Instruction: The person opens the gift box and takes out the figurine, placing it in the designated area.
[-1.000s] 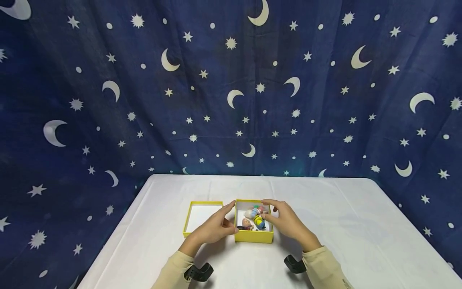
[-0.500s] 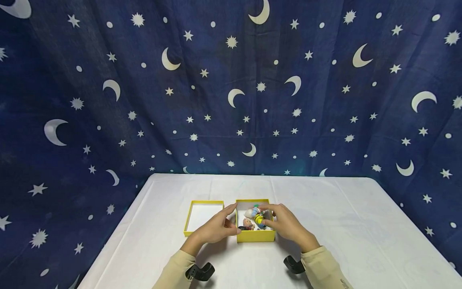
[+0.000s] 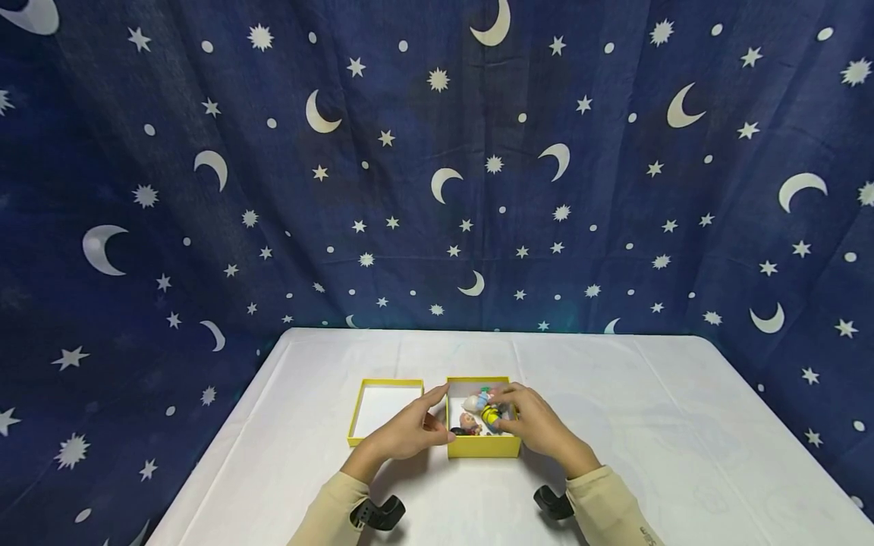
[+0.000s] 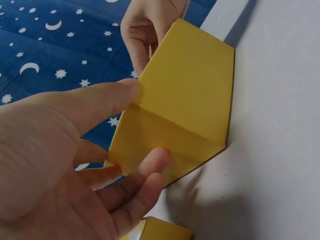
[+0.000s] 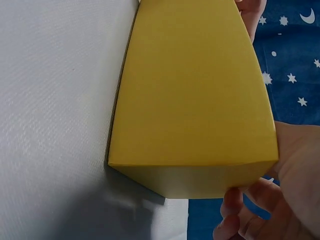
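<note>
A yellow open box (image 3: 483, 447) with white inside stands on the table and holds several small toy figures. My left hand (image 3: 407, 431) holds its left side, thumb at the near corner and index finger by the far one. In the left wrist view, the fingers lie along the box's side wall. My right hand (image 3: 538, 419) reaches over the right rim, thumb and index finger at a yellow and blue toy figure (image 3: 490, 415); I cannot tell if they pinch it. A white and blue figure (image 3: 476, 401) lies behind, and a doll-like figure (image 3: 468, 423) lies at the front left.
A shallow yellow lid (image 3: 385, 409), white inside, lies left of the box. White cloth covers the table (image 3: 649, 425). Behind it hangs a dark blue curtain (image 3: 410, 152) with moons and stars.
My right hand has moved left and further into the box, its fingertips now at the figures. The left hand stays at the box's side. The box and lid appear slightly shifted with the view.
</note>
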Demonstrator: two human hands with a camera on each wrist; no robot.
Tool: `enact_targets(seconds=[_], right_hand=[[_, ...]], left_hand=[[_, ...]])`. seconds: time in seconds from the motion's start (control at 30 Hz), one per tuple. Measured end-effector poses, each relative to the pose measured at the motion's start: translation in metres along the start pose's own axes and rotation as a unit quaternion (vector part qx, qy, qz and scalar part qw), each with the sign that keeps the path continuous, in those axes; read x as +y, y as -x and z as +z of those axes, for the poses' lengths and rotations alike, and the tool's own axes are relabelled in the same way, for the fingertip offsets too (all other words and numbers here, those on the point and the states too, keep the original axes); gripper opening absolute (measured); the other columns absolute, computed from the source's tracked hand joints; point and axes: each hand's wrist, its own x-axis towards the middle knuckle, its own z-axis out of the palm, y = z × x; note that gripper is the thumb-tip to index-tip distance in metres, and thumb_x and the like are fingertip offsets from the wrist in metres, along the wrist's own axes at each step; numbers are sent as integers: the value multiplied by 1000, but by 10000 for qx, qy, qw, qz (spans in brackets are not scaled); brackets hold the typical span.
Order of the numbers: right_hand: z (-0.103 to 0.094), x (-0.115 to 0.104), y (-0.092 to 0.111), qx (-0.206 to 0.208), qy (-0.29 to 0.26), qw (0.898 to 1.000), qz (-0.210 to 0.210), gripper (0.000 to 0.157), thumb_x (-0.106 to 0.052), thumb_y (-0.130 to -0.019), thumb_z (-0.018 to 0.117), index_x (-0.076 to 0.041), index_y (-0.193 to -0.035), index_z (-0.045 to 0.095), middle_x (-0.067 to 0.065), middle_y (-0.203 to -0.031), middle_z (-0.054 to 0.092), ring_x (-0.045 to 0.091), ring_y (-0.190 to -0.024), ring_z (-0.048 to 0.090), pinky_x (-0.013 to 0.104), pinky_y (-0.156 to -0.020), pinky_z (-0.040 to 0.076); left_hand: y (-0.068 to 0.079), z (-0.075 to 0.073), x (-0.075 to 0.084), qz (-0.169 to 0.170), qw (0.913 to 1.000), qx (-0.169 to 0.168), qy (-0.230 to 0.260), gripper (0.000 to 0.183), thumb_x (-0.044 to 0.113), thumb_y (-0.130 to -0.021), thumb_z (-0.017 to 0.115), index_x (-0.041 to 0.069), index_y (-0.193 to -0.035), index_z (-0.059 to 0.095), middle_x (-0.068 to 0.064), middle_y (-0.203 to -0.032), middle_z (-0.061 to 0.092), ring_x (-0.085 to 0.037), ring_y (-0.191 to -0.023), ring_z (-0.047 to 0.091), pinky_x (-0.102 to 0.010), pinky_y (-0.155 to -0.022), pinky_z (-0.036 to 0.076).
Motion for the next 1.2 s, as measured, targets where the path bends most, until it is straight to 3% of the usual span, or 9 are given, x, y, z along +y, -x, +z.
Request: enact_targets(seconds=[0.07,0.23,0.43,0.53,0.63,0.77,1.0,1.1,1.2], right_hand=[[1,1,-1,39,-23,10000,-33,35,-9,-83,81,-1,-117,75,7,-123,68,28,-115,63,46,-95,53],[3,-1,-3,90,62,9999,-45,37,-9,-82,83,-2,-117,75,10,-128,61,22,-109,59,37,-90,52],[5,-5,-3,254,90,9993,258,30,-9,-81,83,-5,-110,79,13,-139,51,33,-124,54,50,-101,50],[5,-6,-3,377,176,9982,429,32,-10,-82,83,-7,-113,78,14,-142,48,34,-124,53,49,-98,51],[4,-6,-3,433,120,9973,579,34,-10,-83,82,-9,-117,77,17,-142,47,29,-110,57,42,-84,53],[5,-3,-4,335,-195,9962,775,29,-7,-85,80,-10,-114,78,17,-135,48,19,-89,54,29,-70,45],[6,-2,-6,193,-537,9926,1068,18,-4,-85,78,-10,-101,82,13,-115,51,17,-80,45,26,-64,39],[5,-5,-6,213,-310,9933,1092,17,-4,-84,79,-10,-99,82,16,-121,55,19,-86,50,30,-69,43],[4,-8,-5,251,-7,9932,1138,15,-4,-84,78,-11,-97,82,19,-128,56,27,-104,59,40,-78,52]], left_hand=[[0,0,0,4,10000,5,-11,87,13,-92,72,-2,-160,20,-24,-163,28,-8,-84,61,-17,-74,49],[1,1,1,3,10000,34,-91,88,13,-91,72,-2,-160,20,-24,-163,28,-7,-84,61,-18,-75,49],[3,1,1,-18,10000,40,-57,88,12,-91,72,-2,-160,20,-24,-162,29,-8,-86,61,-18,-76,49],[2,1,2,38,10000,32,-31,87,12,-91,72,-4,-159,20,-26,-163,27,-7,-85,61,-18,-77,49],[2,1,2,55,10000,20,-59,87,12,-91,72,-4,-159,20,-25,-164,24,-6,-85,61,-18,-78,50],[1,1,3,29,9999,17,-122,87,13,-92,72,-3,-160,19,-24,-165,24,-7,-86,61,-18,-79,49],[1,1,5,-2,9999,37,-162,87,14,-92,72,-3,-160,19,-24,-166,23,-8,-87,60,-18,-78,49],[2,1,5,-27,9998,52,-178,87,14,-92,72,-3,-160,20,-24,-166,21,-8,-87,60,-18,-79,49],[3,1,6,-55,9998,63,-180,87,15,-92,72,-2,-160,20,-24,-167,19,-9,-88,59,-18,-79,48]])
